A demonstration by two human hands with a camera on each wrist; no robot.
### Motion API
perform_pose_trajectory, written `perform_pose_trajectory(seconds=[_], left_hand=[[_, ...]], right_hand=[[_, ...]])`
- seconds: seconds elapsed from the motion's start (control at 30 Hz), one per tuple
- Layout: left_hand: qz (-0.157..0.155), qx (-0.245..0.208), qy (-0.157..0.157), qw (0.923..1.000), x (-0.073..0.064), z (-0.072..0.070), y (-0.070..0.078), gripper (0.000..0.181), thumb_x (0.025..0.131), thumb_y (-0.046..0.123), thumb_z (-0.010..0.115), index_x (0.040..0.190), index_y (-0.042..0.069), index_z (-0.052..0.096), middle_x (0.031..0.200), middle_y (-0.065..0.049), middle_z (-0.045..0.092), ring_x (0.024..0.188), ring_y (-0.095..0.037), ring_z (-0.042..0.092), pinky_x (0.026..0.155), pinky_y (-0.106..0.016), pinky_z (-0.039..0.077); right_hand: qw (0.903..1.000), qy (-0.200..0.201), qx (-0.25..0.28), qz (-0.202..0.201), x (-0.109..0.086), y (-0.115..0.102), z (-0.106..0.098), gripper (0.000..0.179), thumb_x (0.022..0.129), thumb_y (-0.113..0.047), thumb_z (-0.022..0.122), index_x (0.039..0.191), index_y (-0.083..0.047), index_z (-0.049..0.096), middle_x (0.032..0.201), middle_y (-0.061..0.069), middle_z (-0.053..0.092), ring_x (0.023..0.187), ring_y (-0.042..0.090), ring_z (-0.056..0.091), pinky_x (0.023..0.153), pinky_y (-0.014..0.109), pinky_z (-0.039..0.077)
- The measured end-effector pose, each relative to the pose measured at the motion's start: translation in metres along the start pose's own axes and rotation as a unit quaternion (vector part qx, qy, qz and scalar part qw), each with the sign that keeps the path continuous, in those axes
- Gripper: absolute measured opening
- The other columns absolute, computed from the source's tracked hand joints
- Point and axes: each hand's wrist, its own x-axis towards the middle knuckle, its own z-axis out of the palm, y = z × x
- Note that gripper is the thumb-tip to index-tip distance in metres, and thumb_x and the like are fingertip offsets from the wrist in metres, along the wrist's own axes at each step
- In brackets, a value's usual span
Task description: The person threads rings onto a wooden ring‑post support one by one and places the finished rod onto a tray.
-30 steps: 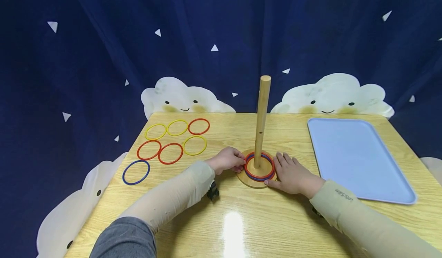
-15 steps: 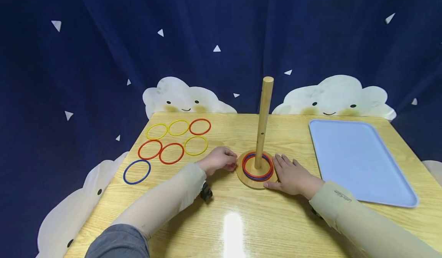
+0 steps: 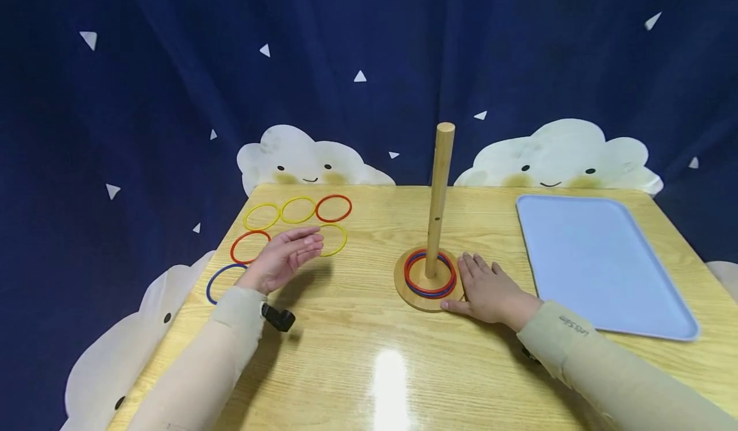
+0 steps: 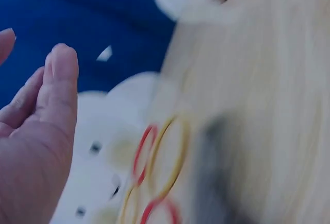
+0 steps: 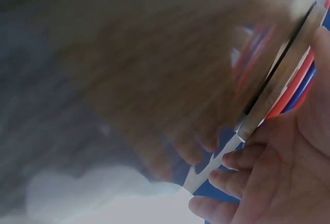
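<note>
My left hand (image 3: 281,259) is raised over the loose rings on the left, fingers fairly straight and nothing in its grasp. Its fingertips overlap a yellow ring (image 3: 346,240), and it hides another red ring in the head view. Near its wrist lie a red ring (image 3: 232,250) and a blue ring (image 3: 208,286). My right hand (image 3: 492,293) rests flat against the right edge of the round wooden base (image 3: 405,296), thumb at the front. A wooden post (image 3: 440,194) stands upright from the base. Stacked red and blue rings (image 5: 296,91) encircle the post's foot.
At the back left lie two more yellow rings (image 3: 245,219) and a red ring (image 3: 350,210). A pale blue tray (image 3: 594,258) occupies the right of the wooden table (image 3: 346,354). Behind the table hangs a dark blue curtain (image 3: 323,98).
My left hand has left the stacked rings, moved left and opened out over the loose rings. The right hand keeps its place at the base. The stacked rings have shifted slightly left.
</note>
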Motion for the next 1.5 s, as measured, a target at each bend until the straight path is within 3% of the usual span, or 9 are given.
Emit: perform_pose_trajectory(seconds=[0.13,0.3,0.43,0.73,0.9,1.03,1.17,1.23,1.5], left_hand=[[0.049,-0.003,0.026,0.9984,-0.023,-0.035,0.019,0.033,0.104,-0.011,0.045,0.113,0.007,0.072,0.106,-0.007,0.073,0.098,-0.015,0.072,0.09,-0.026,0.058],[0.098,0.045,0.071,0.9916,-0.048,-0.075,0.035,0.035,0.104,-0.01,0.047,0.113,0.012,0.071,0.107,-0.004,0.071,0.096,-0.012,0.069,0.082,-0.024,0.058],[0.117,0.046,0.103,0.9867,-0.066,-0.101,0.039,0.036,0.103,-0.011,0.046,0.113,0.012,0.072,0.105,-0.002,0.071,0.094,-0.012,0.069,0.079,-0.025,0.058],[0.043,0.039,0.196,0.9789,-0.098,-0.144,0.042,0.025,0.107,0.0,0.05,0.104,0.016,0.069,0.098,0.004,0.071,0.088,-0.009,0.067,0.078,-0.021,0.057],[-0.019,0.085,0.227,0.97,-0.107,-0.164,0.032,0.017,0.107,0.005,0.051,0.104,0.018,0.062,0.095,0.008,0.066,0.087,-0.005,0.064,0.08,-0.02,0.054],[-0.063,0.143,0.224,0.9619,-0.111,-0.177,0.024,0.01,0.108,0.006,0.049,0.117,0.008,0.052,0.094,0.011,0.064,0.088,-0.003,0.061,0.079,-0.019,0.053],[-0.067,0.211,0.216,0.9511,-0.107,-0.184,0.019,0.04,0.108,0.005,0.049,0.138,-0.017,0.032,0.101,0.009,0.059,0.09,0.001,0.059,0.082,-0.016,0.053],[-0.062,0.233,0.215,0.9466,-0.105,-0.186,0.017,0.052,0.107,0.004,0.049,0.142,-0.024,0.023,0.104,0.007,0.056,0.091,0.002,0.059,0.084,-0.016,0.053],[-0.07,0.289,0.221,0.9287,-0.109,-0.188,0.013,0.057,0.106,0.0,0.051,0.143,-0.03,0.018,0.105,0.003,0.057,0.088,0.005,0.061,0.083,-0.014,0.054]], right_hand=[[1.0,-0.002,-0.003,-0.002,0.002,-0.001,0.001,0.105,0.097,-0.069,0.055,0.153,0.016,0.03,0.157,0.038,0.029,0.145,0.056,0.028,0.113,0.07,0.03],[1.0,0.006,-0.003,0.001,0.001,0.001,0.002,0.107,0.095,-0.071,0.056,0.151,0.017,0.032,0.155,0.041,0.03,0.143,0.057,0.029,0.112,0.07,0.031],[0.9999,0.009,-0.006,-0.001,0.0,0.0,0.001,0.106,0.095,-0.07,0.056,0.151,0.017,0.033,0.154,0.041,0.031,0.143,0.058,0.029,0.112,0.07,0.031],[0.9997,0.021,-0.009,-0.005,0.0,0.002,0.001,0.105,0.096,-0.069,0.055,0.151,0.018,0.033,0.153,0.042,0.032,0.142,0.059,0.03,0.111,0.071,0.032],[0.9999,0.013,-0.003,-0.003,-0.001,-0.001,-0.004,0.103,0.096,-0.066,0.058,0.15,0.018,0.033,0.152,0.043,0.033,0.141,0.059,0.031,0.111,0.071,0.033],[1.0,0.0,-0.005,0.0,-0.002,-0.006,-0.008,0.103,0.096,-0.066,0.059,0.15,0.018,0.034,0.152,0.042,0.033,0.141,0.059,0.031,0.111,0.07,0.034],[1.0,0.003,-0.005,0.0,-0.001,-0.004,-0.009,0.104,0.096,-0.067,0.058,0.15,0.018,0.034,0.153,0.042,0.032,0.142,0.059,0.03,0.111,0.07,0.033],[1.0,0.004,-0.002,0.003,-0.001,-0.003,-0.008,0.104,0.096,-0.067,0.058,0.151,0.018,0.033,0.153,0.042,0.032,0.142,0.059,0.03,0.112,0.07,0.032],[1.0,0.006,-0.002,-0.004,-0.004,-0.003,-0.005,0.104,0.095,-0.067,0.059,0.15,0.018,0.035,0.151,0.042,0.034,0.14,0.06,0.032,0.11,0.07,0.034]])
